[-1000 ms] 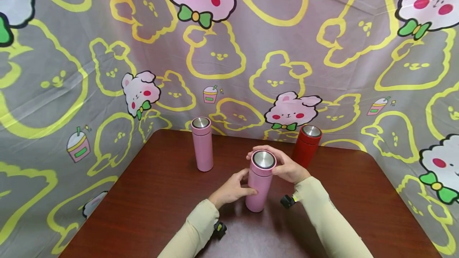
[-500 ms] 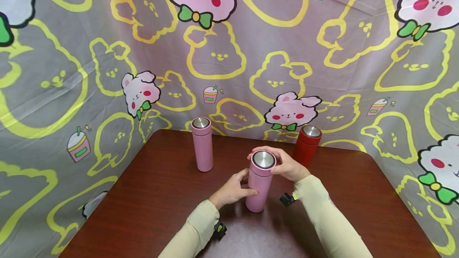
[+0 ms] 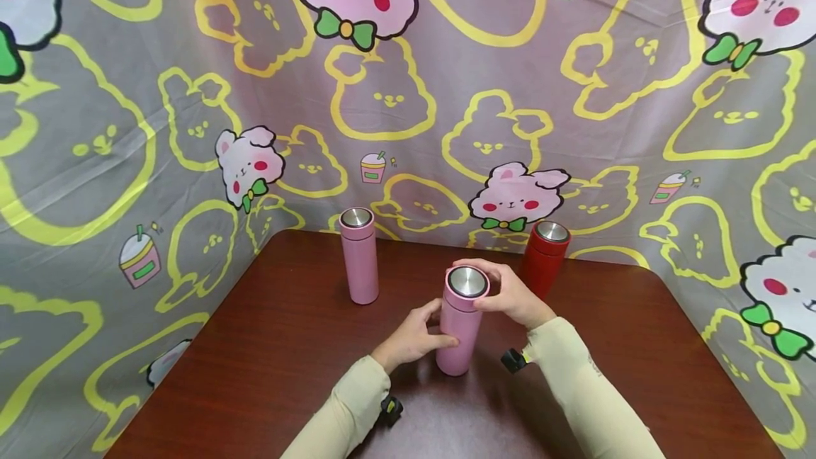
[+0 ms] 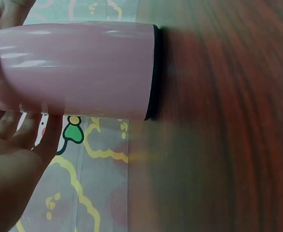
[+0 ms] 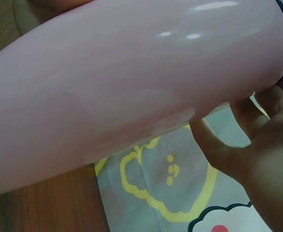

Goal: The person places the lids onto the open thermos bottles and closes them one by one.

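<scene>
A pink thermos bottle [image 3: 460,338] with a steel-topped lid [image 3: 468,282] stands on the table between both hands. My left hand [image 3: 411,335] grips its body from the left, thumb on the near side. Up at the lid and neck, my right hand [image 3: 515,297] holds on from the right, thumb in front and fingers behind, partly hidden. In the left wrist view the bottle's black-edged base [image 4: 156,72] meets the tabletop. The right wrist view has the pink body [image 5: 132,92] filling most of the frame, with the right hand's fingers [image 5: 211,145] against it near the dark ring.
Another pink thermos [image 3: 361,261] stands at the back left of the dark wooden table [image 3: 255,346]. Behind my right hand a red thermos [image 3: 545,261] is partly covered. A patterned cloth [image 3: 382,69] hangs close along the back and sides.
My right hand has turned slightly round the lid: its thumb shifted left in front, its rear fingers shifted right. The left hand and the bottle's body stay nearly in place.
</scene>
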The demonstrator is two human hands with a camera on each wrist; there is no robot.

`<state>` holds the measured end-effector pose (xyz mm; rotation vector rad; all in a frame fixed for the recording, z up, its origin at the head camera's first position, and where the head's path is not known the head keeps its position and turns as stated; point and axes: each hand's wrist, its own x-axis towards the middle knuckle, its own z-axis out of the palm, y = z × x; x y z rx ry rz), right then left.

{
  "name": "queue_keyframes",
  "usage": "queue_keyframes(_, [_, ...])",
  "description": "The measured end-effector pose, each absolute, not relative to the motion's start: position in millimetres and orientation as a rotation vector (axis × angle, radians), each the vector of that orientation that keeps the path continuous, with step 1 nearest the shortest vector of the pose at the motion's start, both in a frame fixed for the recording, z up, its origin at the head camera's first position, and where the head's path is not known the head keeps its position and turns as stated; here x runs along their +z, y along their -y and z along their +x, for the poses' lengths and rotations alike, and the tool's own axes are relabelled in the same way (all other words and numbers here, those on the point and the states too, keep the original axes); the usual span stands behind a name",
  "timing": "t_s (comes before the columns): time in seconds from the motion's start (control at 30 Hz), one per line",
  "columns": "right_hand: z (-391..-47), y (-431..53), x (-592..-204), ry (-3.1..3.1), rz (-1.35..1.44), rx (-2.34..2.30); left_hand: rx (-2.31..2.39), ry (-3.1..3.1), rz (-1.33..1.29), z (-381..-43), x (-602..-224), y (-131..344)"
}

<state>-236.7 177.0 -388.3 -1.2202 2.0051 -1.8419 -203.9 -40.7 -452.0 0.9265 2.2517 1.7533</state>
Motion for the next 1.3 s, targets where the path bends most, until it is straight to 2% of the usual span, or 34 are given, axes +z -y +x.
queue_keyframes(0.13, [-229.9,-176.0,-387.5,-2.14,-1.17,-1.829,1.722,-2.277,0.951,-195.6,-438.6,44.4])
queue_keyframes(0.33, [-221.8,-174.0,-386.6,-2.253,-1.145,-1.806,1.731,-2.302,0.941,-193.2,-439.4,45.4])
queue_keyframes(0.73, [-223.3,-179.3,-381.8,-2.003,-1.154,-1.86,1.775,-2.349,0.894,-189.0,-435.9,37.2])
queue_keyframes(1.0, [-213.3,-184.2,-384.8,-1.893,-1.157,-1.843,1.761,-2.35,0.88,-196.9,-471.2,32.3])
queue_keyframes(1.3, [-202.2,-202.7,-386.2,-1.957,-1.122,-1.748,1.626,-2.413,0.937,-192.3,-465.0,54.7])
